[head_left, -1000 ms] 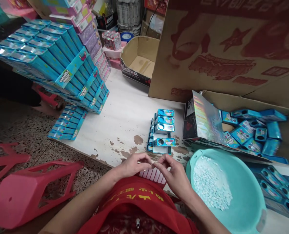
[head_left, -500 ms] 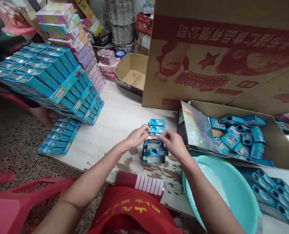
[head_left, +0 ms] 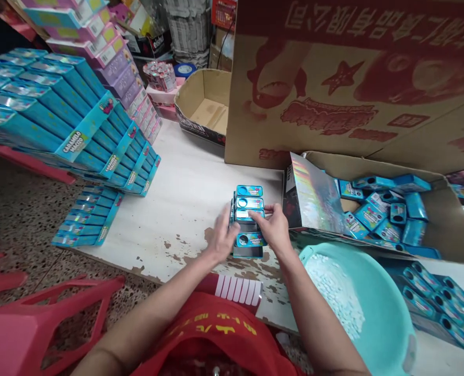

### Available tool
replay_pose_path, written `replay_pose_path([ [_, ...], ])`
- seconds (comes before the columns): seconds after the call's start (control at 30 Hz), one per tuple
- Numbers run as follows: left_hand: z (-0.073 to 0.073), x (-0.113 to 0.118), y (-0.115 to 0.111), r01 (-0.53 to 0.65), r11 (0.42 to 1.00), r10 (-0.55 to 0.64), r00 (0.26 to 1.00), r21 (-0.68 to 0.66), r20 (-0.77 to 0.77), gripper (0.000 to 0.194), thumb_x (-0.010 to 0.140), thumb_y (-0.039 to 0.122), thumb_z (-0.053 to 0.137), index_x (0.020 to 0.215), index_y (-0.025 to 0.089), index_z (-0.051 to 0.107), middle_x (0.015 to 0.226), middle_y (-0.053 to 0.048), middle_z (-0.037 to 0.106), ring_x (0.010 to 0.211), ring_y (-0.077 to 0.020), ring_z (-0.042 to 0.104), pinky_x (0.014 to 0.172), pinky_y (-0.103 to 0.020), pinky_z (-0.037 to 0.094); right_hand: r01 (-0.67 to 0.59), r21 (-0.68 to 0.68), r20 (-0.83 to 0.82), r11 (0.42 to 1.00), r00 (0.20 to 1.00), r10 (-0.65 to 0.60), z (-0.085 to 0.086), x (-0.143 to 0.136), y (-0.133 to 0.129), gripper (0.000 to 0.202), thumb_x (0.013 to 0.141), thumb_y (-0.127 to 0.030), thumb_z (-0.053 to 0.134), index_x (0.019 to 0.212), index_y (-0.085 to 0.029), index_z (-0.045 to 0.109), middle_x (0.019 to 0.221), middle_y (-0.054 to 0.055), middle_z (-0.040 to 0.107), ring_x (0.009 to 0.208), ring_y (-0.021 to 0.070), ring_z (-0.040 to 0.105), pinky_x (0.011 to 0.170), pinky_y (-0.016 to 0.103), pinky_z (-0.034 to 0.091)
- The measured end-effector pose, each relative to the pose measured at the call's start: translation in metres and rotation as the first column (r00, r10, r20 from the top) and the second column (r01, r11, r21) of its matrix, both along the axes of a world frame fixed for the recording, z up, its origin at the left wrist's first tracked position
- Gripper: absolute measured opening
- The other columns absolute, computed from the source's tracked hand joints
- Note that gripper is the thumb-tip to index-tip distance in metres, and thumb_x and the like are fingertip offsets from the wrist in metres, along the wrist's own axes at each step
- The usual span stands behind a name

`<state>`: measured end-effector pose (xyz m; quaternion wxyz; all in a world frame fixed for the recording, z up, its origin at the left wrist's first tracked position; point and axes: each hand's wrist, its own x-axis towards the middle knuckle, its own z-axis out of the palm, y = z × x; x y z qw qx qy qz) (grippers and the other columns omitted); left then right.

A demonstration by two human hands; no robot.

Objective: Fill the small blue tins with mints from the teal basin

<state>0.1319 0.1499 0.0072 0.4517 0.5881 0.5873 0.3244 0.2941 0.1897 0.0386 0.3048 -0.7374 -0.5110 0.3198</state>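
Observation:
In front of me a short row of small blue tins [head_left: 249, 191] stands on the white table, with printed lids; some nearer tins show dark openings. My right hand [head_left: 276, 227] grips one tin [head_left: 241, 214] in the middle of the row, thumb on its top and fingers at its right edge. Along the row's left side lies my left hand [head_left: 221, 236], slightly blurred, fingers stretched and thumb apart near the tins. Closer to me, another tin lid [head_left: 250, 239] with a round dark spot sits across the row.
To the right, a cardboard box [head_left: 457, 230] holds several loose blue packs, and a turquoise basin [head_left: 389, 292] contains small white pieces. Stacked blue display cartons [head_left: 87, 130] stand on the left. A large carton [head_left: 334, 104] rises behind; a red stool [head_left: 51, 318] is at lower left.
My left hand has left the pinch near the tin tops and dropped to the row's left side. My right hand has its thumb on a tin's top. The view has shifted slightly.

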Motion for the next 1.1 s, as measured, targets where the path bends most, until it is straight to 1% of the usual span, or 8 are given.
replay_pose_path([
  [0.13, 0.003, -0.004, -0.002, 0.266, 0.953, -0.282, 0.954, -0.146, -0.101, 0.077, 0.087, 0.064, 0.026, 0.148, 0.018, 0.015, 0.156, -0.010, 0.003, 0.143, -0.0285, 0.002, 0.113, -0.049, 0.012, 0.050, 0.020, -0.118, 0.999, 0.992, -0.048, -0.002, 0.002, 0.000, 0.042, 0.067, -0.048, 0.063, 0.091, -0.015, 0.054, 0.084, 0.007, 0.063, 0.063, 0.0177, 0.056, 0.061, 0.032, 0.044],
  [0.3, -0.008, -0.059, -0.020, 0.255, 0.921, -0.341, 0.894, -0.296, -0.291, 0.052, 0.089, 0.053, 0.034, 0.119, 0.019, 0.059, 0.126, -0.010, 0.058, 0.117, -0.0245, 0.050, 0.099, -0.038, 0.036, 0.067, 0.360, 0.014, 0.931, 0.997, -0.077, 0.029, 0.004, -0.054, 0.025, 0.081, -0.035, 0.059, 0.099, -0.017, 0.057, 0.095, 0.007, 0.060, 0.069, 0.0143, 0.055, 0.064, 0.029, 0.046],
  [0.37, -0.015, -0.078, -0.039, 0.377, 0.822, -0.520, 0.803, -0.427, -0.292, 0.039, 0.082, 0.048, 0.049, 0.102, 0.019, 0.068, 0.101, -0.008, 0.069, 0.094, -0.0231, 0.061, 0.083, -0.032, 0.043, -0.168, 0.403, 0.039, 0.900, 0.985, 0.166, 0.034, -0.006, -0.088, 0.009, 0.085, -0.028, 0.057, 0.088, -0.020, 0.060, 0.080, 0.003, 0.060, 0.066, 0.0141, 0.054, 0.061, 0.027, 0.045],
  [0.43, -0.022, -0.086, -0.057, 0.436, 0.749, -0.629, 0.705, -0.500, -0.327, 0.026, 0.081, 0.039, 0.053, 0.084, 0.019, 0.070, 0.085, -0.006, 0.070, 0.083, -0.0228, 0.062, 0.075, -0.030, 0.042, -0.467, 0.279, -0.007, 0.839, 0.873, 0.488, 0.022, -0.021, -0.115, 0.009, 0.088, -0.025, 0.053, 0.085, -0.021, 0.061, 0.074, 0.002, 0.061, 0.064, 0.0139, 0.056, 0.060, 0.026, 0.046],
  [0.6, -0.033, -0.082, -0.069, 0.375, 0.799, -0.580, 0.687, -0.470, -0.438, 0.025, 0.085, 0.028, 0.044, 0.083, 0.021, 0.068, 0.082, -0.005, 0.070, 0.085, -0.0219, 0.063, 0.076, -0.029, 0.039, -0.687, -0.106, 0.137, 0.719, 0.706, 0.695, -0.053, -0.060, -0.142, 0.027, 0.084, -0.019, 0.057, 0.111, -0.018, 0.060, 0.097, 0.009, 0.061, 0.087, 0.0193, 0.062, 0.075, 0.029, 0.052],
  [0.7, -0.035, -0.079, -0.064, 0.330, 0.808, -0.557, 0.699, -0.488, -0.449, 0.023, 0.083, 0.029, 0.046, 0.084, 0.022, 0.068, 0.082, -0.004, 0.071, 0.083, -0.0214, 0.063, 0.073, -0.028, 0.040, -0.723, -0.180, 0.220, 0.667, 0.632, 0.743, -0.081, -0.068, -0.145, 0.038, 0.081, -0.016, 0.059, 0.118, -0.017, 0.057, 0.105, 0.012, 0.060, 0.099, 0.0252, 0.059, 0.082, 0.034, 0.051],
  [0.93, -0.046, -0.077, -0.061, 0.279, 0.813, -0.534, 0.708, -0.510, -0.463, 0.023, 0.079, 0.027, 0.046, 0.080, 0.023, 0.069, 0.086, -0.004, 0.072, 0.086, -0.0226, 0.064, 0.072, -0.028, 0.041, -0.782, -0.195, 0.238, 0.592, 0.548, 0.802, -0.080, -0.060, -0.151, 0.036, 0.078, -0.013, 0.064, 0.113, -0.017, 0.059, 0.119, 0.012, 0.057, 0.107, 0.0253, 0.055, 0.089, 0.032, 0.048],
  [1.1, -0.052, -0.074, -0.060, 0.288, 0.819, -0.530, 0.712, -0.497, -0.461, 0.023, 0.081, 0.027, 0.047, 0.082, 0.022, 0.069, 0.089, -0.006, 0.072, 0.090, -0.0240, 0.064, 0.080, -0.031, 0.041, -0.754, -0.206, 0.255, 0.624, 0.574, 0.778, -0.066, -0.064, -0.149, 0.006, 0.084, -0.016, 0.057, 0.084, -0.019, 0.062, 0.091, 0.008, 0.064, 0.088, 0.0222, 0.059, 0.076, 0.031, 0.047],
])
